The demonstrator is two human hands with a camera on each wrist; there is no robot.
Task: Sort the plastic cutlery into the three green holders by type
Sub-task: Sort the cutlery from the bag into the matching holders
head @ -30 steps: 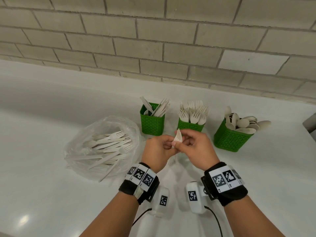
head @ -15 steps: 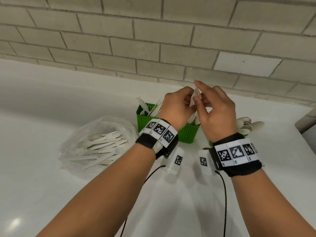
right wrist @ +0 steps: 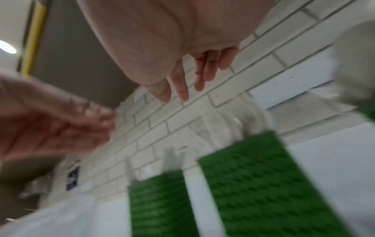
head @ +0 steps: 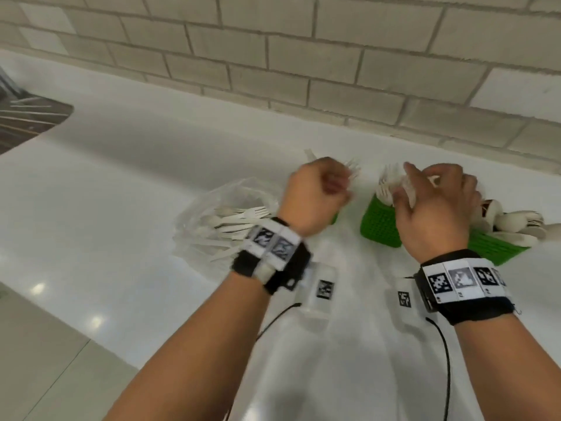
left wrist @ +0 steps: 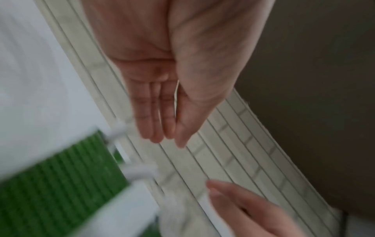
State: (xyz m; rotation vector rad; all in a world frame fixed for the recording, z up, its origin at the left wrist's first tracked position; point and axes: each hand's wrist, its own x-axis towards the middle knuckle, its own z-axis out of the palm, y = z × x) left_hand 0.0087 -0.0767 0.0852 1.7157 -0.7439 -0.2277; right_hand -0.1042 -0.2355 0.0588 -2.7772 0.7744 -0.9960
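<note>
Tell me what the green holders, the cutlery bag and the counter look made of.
The green perforated holders look like moulded plastic with a matt finish: a regular hole pattern shows in their walls. The clear crinkled bag of pale cutlery looks like thin plastic film, see-through and wrinkled. The white glossy counter reflects ceiling lights; it could be laminate or solid surface, which the pictures cannot settle.

Three green perforated plastic holders stand in a row near the brick wall. The left holder (head: pixel 333 218) is almost hidden behind a hand, with pale cutlery tips showing above it. The middle holder (head: pixel 379 226) stands upright, packed with white plastic forks (head: pixel 387 185), tines up. The right holder (head: pixel 498 249) carries white plastic spoons (head: pixel 513 223) fanned outward. More unsorted white plastic cutlery (head: pixel 233 226) lies in a clear plastic bag (head: pixel 197 214) to their left.
</note>
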